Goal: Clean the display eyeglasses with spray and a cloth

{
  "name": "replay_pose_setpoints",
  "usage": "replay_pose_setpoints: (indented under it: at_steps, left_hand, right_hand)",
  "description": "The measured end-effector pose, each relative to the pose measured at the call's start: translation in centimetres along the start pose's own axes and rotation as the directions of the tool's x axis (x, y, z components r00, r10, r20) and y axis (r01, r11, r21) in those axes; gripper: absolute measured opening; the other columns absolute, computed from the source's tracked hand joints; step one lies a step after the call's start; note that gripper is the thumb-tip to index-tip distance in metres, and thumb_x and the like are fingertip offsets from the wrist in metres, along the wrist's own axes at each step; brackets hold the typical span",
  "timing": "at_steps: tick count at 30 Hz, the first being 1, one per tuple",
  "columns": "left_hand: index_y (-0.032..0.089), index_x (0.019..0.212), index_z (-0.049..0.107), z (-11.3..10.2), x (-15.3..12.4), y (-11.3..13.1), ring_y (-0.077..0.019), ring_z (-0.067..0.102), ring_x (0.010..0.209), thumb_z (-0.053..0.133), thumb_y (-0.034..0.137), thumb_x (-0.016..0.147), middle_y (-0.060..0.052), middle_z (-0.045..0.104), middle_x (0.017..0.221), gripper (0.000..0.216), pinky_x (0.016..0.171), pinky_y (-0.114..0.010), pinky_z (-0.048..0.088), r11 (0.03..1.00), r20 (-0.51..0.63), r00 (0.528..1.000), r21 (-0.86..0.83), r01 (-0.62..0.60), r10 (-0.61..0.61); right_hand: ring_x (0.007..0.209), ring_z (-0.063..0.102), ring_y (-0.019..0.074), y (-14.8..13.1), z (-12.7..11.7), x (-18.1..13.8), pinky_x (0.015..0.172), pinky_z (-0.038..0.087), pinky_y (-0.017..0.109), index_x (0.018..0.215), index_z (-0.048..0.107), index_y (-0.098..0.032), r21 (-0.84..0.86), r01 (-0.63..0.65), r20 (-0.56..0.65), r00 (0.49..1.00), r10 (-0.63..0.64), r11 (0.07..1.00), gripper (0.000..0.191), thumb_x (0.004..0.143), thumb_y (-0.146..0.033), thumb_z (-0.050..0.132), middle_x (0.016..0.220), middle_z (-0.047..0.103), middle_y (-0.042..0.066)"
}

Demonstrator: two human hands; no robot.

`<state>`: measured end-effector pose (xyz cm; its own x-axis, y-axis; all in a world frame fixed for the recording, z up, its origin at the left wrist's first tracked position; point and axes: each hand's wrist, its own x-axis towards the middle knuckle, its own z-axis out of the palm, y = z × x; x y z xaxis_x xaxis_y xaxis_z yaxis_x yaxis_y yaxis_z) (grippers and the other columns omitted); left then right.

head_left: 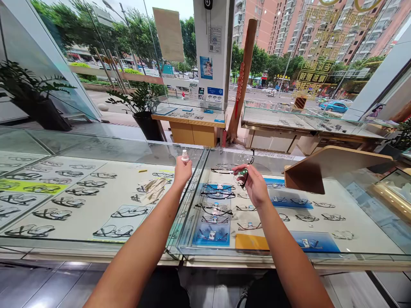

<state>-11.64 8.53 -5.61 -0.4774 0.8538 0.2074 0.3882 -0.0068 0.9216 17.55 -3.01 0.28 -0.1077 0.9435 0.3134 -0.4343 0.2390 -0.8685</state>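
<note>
My left hand [183,173] is wrapped round a small white spray bottle [184,155], its nozzle top showing above my fingers. It is held upright over the glass counter near the seam between two display cases. To the right, my right hand [256,187] pinches a pair of dark-rimmed eyeglasses [241,173] above the right case. One lens of the eyeglasses shows a green reflection, and a temple points left. A crumpled beige cloth [154,190] lies on the left case, left of my left forearm.
Rows of eyeglasses lie inside the left display case [105,203] and the right display case [362,216]. A brown angled stand [334,158] rests on the right case. Beyond are potted plants [143,107], a wooden post [243,72] and more display counters [192,133].
</note>
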Motion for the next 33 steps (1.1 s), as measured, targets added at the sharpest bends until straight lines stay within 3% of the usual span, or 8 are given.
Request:
replay_pose_setpoints:
  at_steps: [14, 17, 20, 23, 27, 29, 31, 33]
  left_hand:
    - [0.024, 0.115, 0.054, -0.3, 0.4, -1.4, -0.0299, 0.070, 0.109, 0.063, 0.029, 0.094, -0.009, 0.073, 0.114, 0.023, 0.098, -0.042, 0.050, 0.987, -0.021, 0.999, 0.158, 0.037, -0.034]
    - [0.022, 0.126, 0.051, -0.3, -0.4, -0.5, -0.0327, 0.066, 0.122, 0.069, 0.030, 0.089, -0.014, 0.068, 0.129, 0.041, 0.106, -0.046, 0.048, 0.982, -0.058, 0.998, 0.183, 0.046, -0.036]
    - [0.020, 0.141, 0.042, -0.9, -1.8, 1.5, -0.0368, 0.048, 0.146, 0.072, 0.029, 0.084, -0.021, 0.050, 0.153, 0.065, 0.119, -0.052, 0.037, 0.972, -0.195, 0.981, 0.231, 0.041, 0.005]
    - [0.020, 0.145, 0.041, -3.1, -2.9, 3.5, -0.0400, 0.045, 0.147, 0.069, 0.032, 0.084, -0.022, 0.047, 0.156, 0.068, 0.120, -0.058, 0.035, 0.952, -0.281, 0.955, 0.306, -0.005, 0.095]
    - [0.022, 0.119, 0.061, -8.4, -3.5, 3.7, -0.0401, 0.064, 0.121, 0.060, 0.034, 0.089, -0.020, 0.066, 0.127, 0.032, 0.103, -0.055, 0.049, 0.823, -0.037, 0.977, 0.547, -0.155, 0.209]
    - [0.021, 0.102, 0.064, -11.0, -3.6, 2.4, -0.0409, 0.068, 0.109, 0.062, 0.040, 0.088, -0.022, 0.069, 0.117, 0.024, 0.093, -0.052, 0.052, 0.704, 0.065, 0.988, 0.695, -0.144, 0.138]
    - [0.021, 0.095, 0.064, -13.0, -3.8, 1.0, -0.0417, 0.069, 0.102, 0.071, 0.048, 0.081, -0.022, 0.071, 0.111, 0.031, 0.087, -0.050, 0.053, 0.599, 0.121, 0.992, 0.793, -0.116, 0.032]
    - [0.023, 0.091, 0.063, -14.3, -4.2, -0.3, -0.0396, 0.071, 0.095, 0.076, 0.047, 0.075, -0.019, 0.075, 0.101, 0.031, 0.082, -0.046, 0.053, 0.550, 0.171, 0.985, 0.826, -0.125, -0.032]
  right_hand:
    - [0.094, 0.066, 0.0221, 0.7, -0.1, 0.2, 0.077, 0.049, 0.033, 0.100, 0.078, -0.024, 0.015, -0.013, 0.029, 0.999, 0.012, 1.000, 0.032, 0.099, -0.053, 0.065, 0.111, 0.080, 0.009]
    - [0.093, 0.066, 0.0222, 0.8, -0.3, 0.4, 0.077, 0.050, 0.033, 0.100, 0.078, -0.024, 0.019, -0.014, 0.030, 0.999, 0.014, 1.000, 0.031, 0.099, -0.053, 0.065, 0.111, 0.080, 0.009]
    - [0.092, 0.067, 0.0226, 0.8, -0.8, 0.5, 0.076, 0.050, 0.034, 0.100, 0.078, -0.024, 0.014, -0.014, 0.010, 1.000, 0.014, 1.000, 0.031, 0.097, -0.053, 0.066, 0.111, 0.079, 0.009]
    - [0.093, 0.066, 0.0225, 0.9, -1.2, 0.6, 0.075, 0.050, 0.034, 0.101, 0.077, -0.024, 0.008, -0.014, -0.003, 1.000, 0.014, 1.000, 0.029, 0.097, -0.051, 0.067, 0.112, 0.079, 0.009]
    - [0.093, 0.066, 0.0219, 0.8, -1.3, 0.5, 0.076, 0.050, 0.034, 0.103, 0.077, -0.024, 0.005, -0.018, 0.001, 1.000, 0.018, 1.000, 0.029, 0.097, -0.050, 0.066, 0.113, 0.078, 0.008]
    - [0.093, 0.066, 0.0223, 0.8, -1.3, 0.5, 0.076, 0.050, 0.035, 0.103, 0.077, -0.024, 0.000, -0.024, 0.006, 1.000, 0.024, 1.000, 0.029, 0.097, -0.050, 0.066, 0.114, 0.078, 0.008]
    - [0.093, 0.066, 0.0225, 0.8, -1.2, 0.4, 0.077, 0.050, 0.035, 0.103, 0.077, -0.025, -0.001, -0.031, 0.013, 0.999, 0.031, 1.000, 0.028, 0.096, -0.050, 0.067, 0.113, 0.078, 0.008]
    - [0.093, 0.066, 0.0223, 0.9, -1.2, 0.3, 0.076, 0.049, 0.034, 0.103, 0.077, -0.025, 0.006, -0.034, 0.019, 0.999, 0.034, 0.999, 0.028, 0.096, -0.050, 0.067, 0.112, 0.078, 0.008]
